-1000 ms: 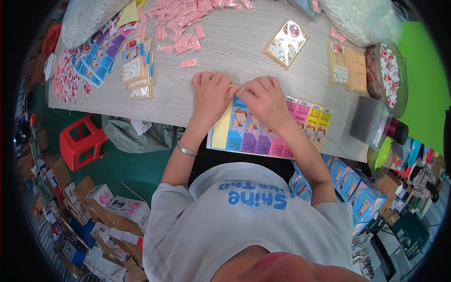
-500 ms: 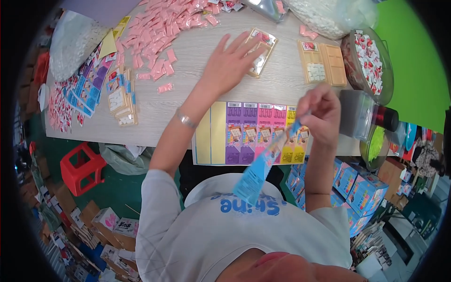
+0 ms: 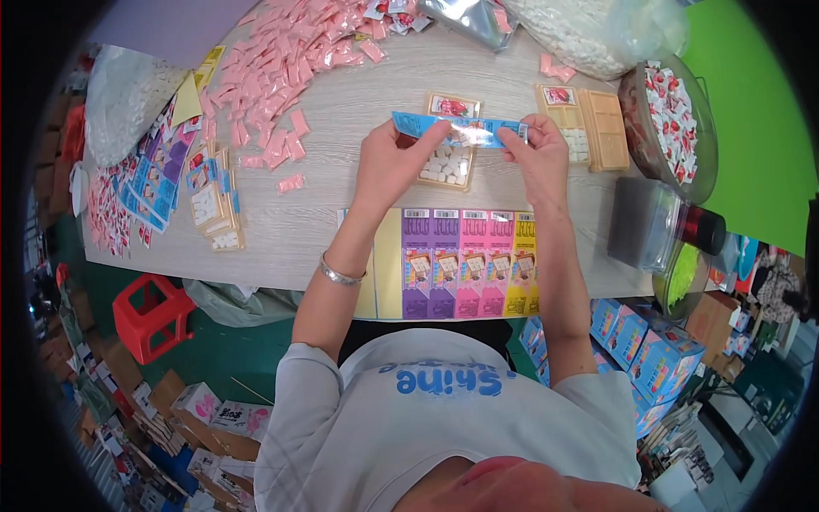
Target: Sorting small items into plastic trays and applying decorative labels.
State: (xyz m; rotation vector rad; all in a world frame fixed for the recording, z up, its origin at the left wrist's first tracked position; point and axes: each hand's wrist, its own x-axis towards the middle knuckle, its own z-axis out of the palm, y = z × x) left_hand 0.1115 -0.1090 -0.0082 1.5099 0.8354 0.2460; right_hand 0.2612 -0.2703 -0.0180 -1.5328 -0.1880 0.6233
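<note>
left hand [image 3: 388, 162]: fingers pinched shut on the left end of the blue strip [image 3: 456, 130]. Thumb under, fingertips on top as far as I can see.
right hand [image 3: 537, 152]: same pinch on the right end. Both grips closed, nothing else in either hand.
blue strip: long printed card label, stretched flat between my two hands, held just above the open tray [image 3: 448, 154]. Looks clear of the tray, not resting on it, but the view from above makes that hard to confirm.
open tray: tan blister tray on the worktop [image 3: 341, 111], filled with small white tablets, a picture card at its far end. Sits directly under the strip.
step in hand: my read is I'm lining the strip up over the filled tray, alignment phase, not yet laid down.
next move calls for: lower both ends level so the strip lands square across the tray. Keep tension even, or it skews. Don't knock the tablets.
label stack [image 3: 461, 264]: fanned sheets in yellow, purple and pink at the near edge of the worktop, between my forearms.
second trays [image 3: 589, 128]: a joined pair just right of my right hand, one part filled, one closed.
pink sachets [image 3: 281, 60]: big loose pile at far left, well apart from the tray.
bowl [image 3: 674, 128]: round, red and white wrapped sweets, far right.
</note>
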